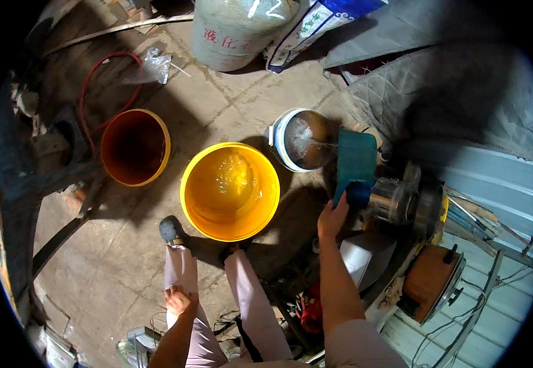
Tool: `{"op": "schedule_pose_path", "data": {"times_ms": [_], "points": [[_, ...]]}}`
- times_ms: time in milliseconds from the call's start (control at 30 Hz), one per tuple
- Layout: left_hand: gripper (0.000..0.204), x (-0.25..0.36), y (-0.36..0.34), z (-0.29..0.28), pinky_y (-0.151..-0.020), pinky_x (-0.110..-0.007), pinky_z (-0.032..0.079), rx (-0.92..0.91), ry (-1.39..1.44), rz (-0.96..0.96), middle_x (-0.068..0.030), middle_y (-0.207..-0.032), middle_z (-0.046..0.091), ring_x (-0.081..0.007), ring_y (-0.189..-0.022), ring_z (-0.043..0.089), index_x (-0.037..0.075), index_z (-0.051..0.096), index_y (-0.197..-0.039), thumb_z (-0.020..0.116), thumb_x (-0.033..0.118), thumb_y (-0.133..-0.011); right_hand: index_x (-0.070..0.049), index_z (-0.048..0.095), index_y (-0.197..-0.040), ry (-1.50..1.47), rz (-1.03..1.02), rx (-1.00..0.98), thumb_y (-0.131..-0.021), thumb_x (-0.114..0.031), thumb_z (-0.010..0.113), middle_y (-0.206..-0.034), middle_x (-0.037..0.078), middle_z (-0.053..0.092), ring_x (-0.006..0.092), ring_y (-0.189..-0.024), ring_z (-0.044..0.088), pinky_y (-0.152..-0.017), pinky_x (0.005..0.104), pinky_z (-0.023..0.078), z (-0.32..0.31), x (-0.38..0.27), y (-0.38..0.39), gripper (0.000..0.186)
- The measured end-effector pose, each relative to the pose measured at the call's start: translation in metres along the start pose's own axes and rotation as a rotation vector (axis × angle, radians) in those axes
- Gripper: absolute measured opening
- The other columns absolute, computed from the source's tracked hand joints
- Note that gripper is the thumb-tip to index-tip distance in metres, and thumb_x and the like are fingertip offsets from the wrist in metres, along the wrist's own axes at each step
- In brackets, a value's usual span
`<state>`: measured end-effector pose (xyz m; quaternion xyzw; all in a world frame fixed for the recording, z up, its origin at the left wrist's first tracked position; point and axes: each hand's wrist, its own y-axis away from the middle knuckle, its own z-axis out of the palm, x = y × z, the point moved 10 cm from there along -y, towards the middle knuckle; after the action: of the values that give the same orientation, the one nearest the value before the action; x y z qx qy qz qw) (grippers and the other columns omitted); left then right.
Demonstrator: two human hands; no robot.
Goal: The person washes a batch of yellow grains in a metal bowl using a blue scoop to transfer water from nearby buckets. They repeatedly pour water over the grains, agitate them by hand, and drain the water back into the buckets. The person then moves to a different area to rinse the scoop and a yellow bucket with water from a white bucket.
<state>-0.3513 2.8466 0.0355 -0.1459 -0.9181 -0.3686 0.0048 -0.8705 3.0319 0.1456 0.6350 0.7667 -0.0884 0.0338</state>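
Note:
My right hand [333, 214] grips the handle of a green plastic scoop [356, 154], held tilted beside a white bucket [278, 144]; water streams from it and splashes inside. Left of that bucket stands a large yellow bucket [205, 205] with clear, rippling water. My left hand [180, 300] has its fingers curled on my pink trouser leg [180, 267].
An orange bucket [165, 147] and red hose [82, 98] lie left; a grey gas cylinder [236, 49] and blue-white sack [297, 40] at the back. Right are metal machinery [389, 199], a brown lidded cooker [429, 282] and grey padded covering [376, 92].

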Motion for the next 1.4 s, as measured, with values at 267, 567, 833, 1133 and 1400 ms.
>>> {"op": "schedule_pose_path", "data": {"times_ms": [267, 567, 833, 1133, 1400], "points": [[0.034, -0.018, -0.003, 0.003, -0.083, -0.042, 0.045, -0.045, -0.025, -0.070, -0.0133, -0.099, 0.058, -0.0326, -0.099, 0.050, 0.002, 0.062, -0.086, 0.061, 0.026, -0.061, -0.001, 0.050, -0.116, -0.193, -0.230, -0.613, -0.088, -0.018, 0.048, -0.104, 0.022, 0.056, 0.0389, -0.096, 0.055, -0.080, 0.0431, 0.046, 0.042, -0.112, 0.184, 0.033], [0.031, -0.036, -0.003, 0.001, -0.081, -0.043, 0.044, -0.001, 0.038, -0.053, -0.0097, -0.095, 0.059, -0.0323, -0.097, 0.049, 0.006, 0.062, -0.082, 0.062, 0.026, -0.059, -0.002, 0.059, -0.097, 0.174, 0.115, -0.853, -0.079, -0.014, 0.054, -0.095, 0.020, 0.062, 0.0367, -0.090, 0.061, -0.077, 0.0438, 0.050, 0.245, -0.125, 0.172, 0.021], [0.033, -0.051, 0.001, 0.002, -0.080, -0.043, 0.045, -0.041, 0.009, -0.080, -0.0101, -0.098, 0.059, -0.0317, -0.098, 0.050, 0.007, 0.062, -0.087, 0.061, 0.026, -0.060, -0.004, 0.060, -0.096, -0.028, 0.060, -0.946, -0.081, -0.021, 0.055, -0.094, 0.020, 0.063, 0.0368, -0.090, 0.059, -0.076, 0.0439, 0.048, 0.296, -0.162, 0.196, 0.023], [0.031, -0.034, -0.007, -0.001, -0.079, -0.043, 0.046, -0.013, 0.008, -0.061, -0.0089, -0.094, 0.060, -0.0316, -0.099, 0.051, 0.008, 0.063, -0.085, 0.063, 0.027, -0.061, -0.007, 0.054, -0.094, -1.016, 0.726, -1.149, -0.091, -0.015, 0.047, -0.061, 0.001, 0.047, 0.0085, -0.044, 0.043, -0.038, 0.0230, 0.034, 0.242, -0.090, 0.227, 0.010], [0.031, 0.001, -0.009, -0.011, -0.079, -0.044, 0.046, -0.006, -0.016, -0.008, -0.0107, -0.093, 0.061, -0.0321, -0.098, 0.051, 0.006, 0.063, -0.085, 0.064, 0.027, -0.062, -0.002, 0.053, -0.105, -1.170, 0.680, -1.132, -0.091, -0.015, 0.045, -0.070, 0.004, 0.051, 0.0083, -0.049, 0.045, -0.042, 0.0219, 0.035, 0.086, -0.068, 0.209, 0.021]]}}
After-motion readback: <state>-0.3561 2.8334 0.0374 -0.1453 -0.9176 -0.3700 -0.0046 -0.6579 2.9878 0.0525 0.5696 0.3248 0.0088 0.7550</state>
